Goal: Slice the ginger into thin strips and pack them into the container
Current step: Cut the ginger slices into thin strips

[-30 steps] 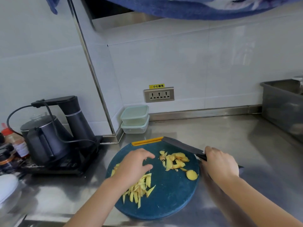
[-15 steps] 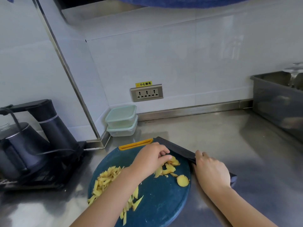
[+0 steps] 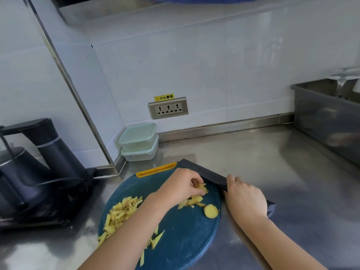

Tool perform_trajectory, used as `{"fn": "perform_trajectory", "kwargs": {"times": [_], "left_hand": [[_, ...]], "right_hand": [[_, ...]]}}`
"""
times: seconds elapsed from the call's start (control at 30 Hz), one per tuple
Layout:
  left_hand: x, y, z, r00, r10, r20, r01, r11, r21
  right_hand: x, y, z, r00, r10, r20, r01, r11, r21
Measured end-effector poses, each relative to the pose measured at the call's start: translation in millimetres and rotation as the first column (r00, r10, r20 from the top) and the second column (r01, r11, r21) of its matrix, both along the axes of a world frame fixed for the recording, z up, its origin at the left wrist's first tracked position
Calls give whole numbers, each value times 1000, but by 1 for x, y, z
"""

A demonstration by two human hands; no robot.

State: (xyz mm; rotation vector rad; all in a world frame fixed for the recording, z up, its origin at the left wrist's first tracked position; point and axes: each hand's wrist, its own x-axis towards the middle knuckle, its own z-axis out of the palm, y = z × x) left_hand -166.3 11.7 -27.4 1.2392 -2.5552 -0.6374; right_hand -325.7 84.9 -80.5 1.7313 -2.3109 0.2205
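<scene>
Ginger (image 3: pixel 197 198) lies on our blue cutting board (image 3: pixel 181 242): a heap of cut strips (image 3: pixel 120 213) at its left, uncut slices (image 3: pixel 187 202) at its right, one round slice (image 3: pixel 211 211) just beside them. Our right hand (image 3: pixel 245 199) wraps the handle of the knife (image 3: pixel 202 172), whose blade is parked along the board's edge. Our left hand (image 3: pixel 179 187) curls its fingers onto the slices. We should stack them flat, tuck our fingertips back, then cut thin. The grey tub (image 3: pixel 323 121) holds what looks like glassware (image 3: pixel 344 80). The stacked lidded containers (image 3: pixel 139 141) behind the board seem empty.
</scene>
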Motion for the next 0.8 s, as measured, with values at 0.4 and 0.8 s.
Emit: {"fn": "perform_trajectory", "kwargs": {"times": [0.4,0.8], "left_hand": [[2,-1,-6,1000,10,18,-7,989,-146],[43,66,21,984,180,-7,-155,863,481]], "right_hand": [[2,5,8,996,-13,93,4,996,94],[1,3,2,996,-3,87,0,999,39]]}}
